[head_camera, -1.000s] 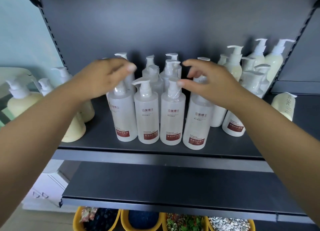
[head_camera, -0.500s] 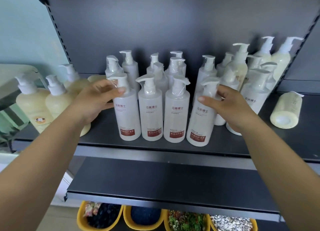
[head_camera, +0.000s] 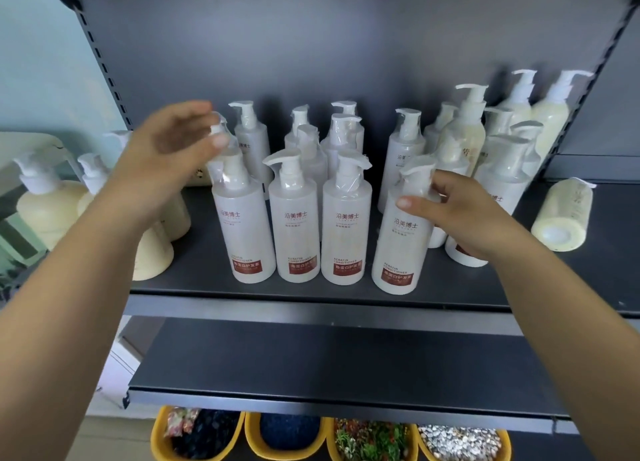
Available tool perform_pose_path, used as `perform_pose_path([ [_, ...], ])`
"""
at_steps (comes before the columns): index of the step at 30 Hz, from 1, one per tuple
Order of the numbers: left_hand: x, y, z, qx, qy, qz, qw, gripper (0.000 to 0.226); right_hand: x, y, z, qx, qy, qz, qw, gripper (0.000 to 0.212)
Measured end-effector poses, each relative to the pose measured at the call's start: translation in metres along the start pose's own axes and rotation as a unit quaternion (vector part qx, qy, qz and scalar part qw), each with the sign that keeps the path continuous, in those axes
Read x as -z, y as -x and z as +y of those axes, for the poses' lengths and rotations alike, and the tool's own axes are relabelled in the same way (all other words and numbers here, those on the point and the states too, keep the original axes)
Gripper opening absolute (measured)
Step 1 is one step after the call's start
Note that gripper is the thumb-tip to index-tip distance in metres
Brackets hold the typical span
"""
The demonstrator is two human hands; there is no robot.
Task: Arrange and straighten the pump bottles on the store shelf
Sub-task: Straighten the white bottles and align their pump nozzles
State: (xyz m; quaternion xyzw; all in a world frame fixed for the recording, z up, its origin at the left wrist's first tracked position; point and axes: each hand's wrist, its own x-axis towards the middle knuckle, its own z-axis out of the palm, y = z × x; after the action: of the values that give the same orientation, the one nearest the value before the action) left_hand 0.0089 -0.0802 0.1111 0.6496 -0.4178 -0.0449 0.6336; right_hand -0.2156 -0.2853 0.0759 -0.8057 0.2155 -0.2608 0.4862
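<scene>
Now right hand [head_camera: 460, 218] grips tilted bottle [head_camera: 401, 239].

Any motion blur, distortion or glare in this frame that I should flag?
Head view: the left hand is smeared by motion blur, the right hand on the front-right conditioner bottle is sharper; wide-angle distortion bows the shelf upright; soft glare on the plastic wrap over the pump heads; front labels stay readable.

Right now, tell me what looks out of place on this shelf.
One cream bottle lies on its side at the shelf's right end, base facing out. The rightmost front conditioner bottle, under the right hand, leans.
</scene>
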Motion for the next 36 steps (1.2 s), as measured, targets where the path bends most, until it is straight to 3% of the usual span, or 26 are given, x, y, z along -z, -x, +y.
perform_pose_path([
  [3, -0.015, -0.005, 0.029, -0.045, -0.125, -0.057, 0.990, 0.025, 0.004, -0.001, -0.001, -0.009, 0.025, -0.045, 0.999, 0.019],
  [5, -0.030, -0.011, 0.035, -0.052, -0.242, -0.098, 0.964, 0.030, 0.007, 0.000, -0.006, -0.016, 0.028, -0.062, 0.998, 0.029],
  [8, -0.046, -0.020, 0.030, -0.059, -0.363, -0.149, 0.918, 0.037, 0.016, -0.001, -0.029, 0.026, 0.042, 0.010, 0.999, 0.074],
  [9, -0.047, -0.023, 0.027, -0.056, -0.376, -0.162, 0.911, 0.035, 0.018, -0.001, -0.043, 0.060, 0.064, 0.042, 0.995, 0.078],
  [11, -0.048, -0.027, 0.025, -0.036, -0.359, -0.174, 0.916, 0.028, 0.015, -0.004, -0.071, 0.114, 0.168, 0.062, 0.977, 0.064],
  [14, -0.047, -0.029, 0.027, -0.015, -0.322, -0.185, 0.928, 0.025, -0.007, -0.022, -0.097, 0.111, 0.386, -0.048, 0.914, 0.052],
  [17, -0.041, -0.033, 0.028, -0.003, -0.292, -0.203, 0.935, 0.026, -0.028, -0.038, -0.098, 0.098, 0.486, -0.094, 0.864, 0.039],
  [19, -0.037, -0.035, 0.027, 0.003, -0.291, -0.213, 0.933, 0.027, -0.030, -0.045, -0.096, 0.094, 0.495, -0.094, 0.859, 0.031],
  [26, -0.039, -0.035, 0.028, 0.004, -0.281, -0.219, 0.934, 0.026, -0.024, -0.048, -0.097, 0.114, 0.497, -0.141, 0.849, 0.037],
  [33, -0.036, -0.037, 0.035, 0.033, -0.292, -0.249, 0.923, 0.026, -0.020, -0.049, -0.098, 0.091, 0.457, -0.169, 0.869, 0.042],
  [36, -0.021, -0.042, 0.047, 0.043, -0.250, -0.198, 0.947, 0.024, -0.016, -0.054, -0.103, 0.072, 0.451, -0.196, 0.868, 0.045],
])
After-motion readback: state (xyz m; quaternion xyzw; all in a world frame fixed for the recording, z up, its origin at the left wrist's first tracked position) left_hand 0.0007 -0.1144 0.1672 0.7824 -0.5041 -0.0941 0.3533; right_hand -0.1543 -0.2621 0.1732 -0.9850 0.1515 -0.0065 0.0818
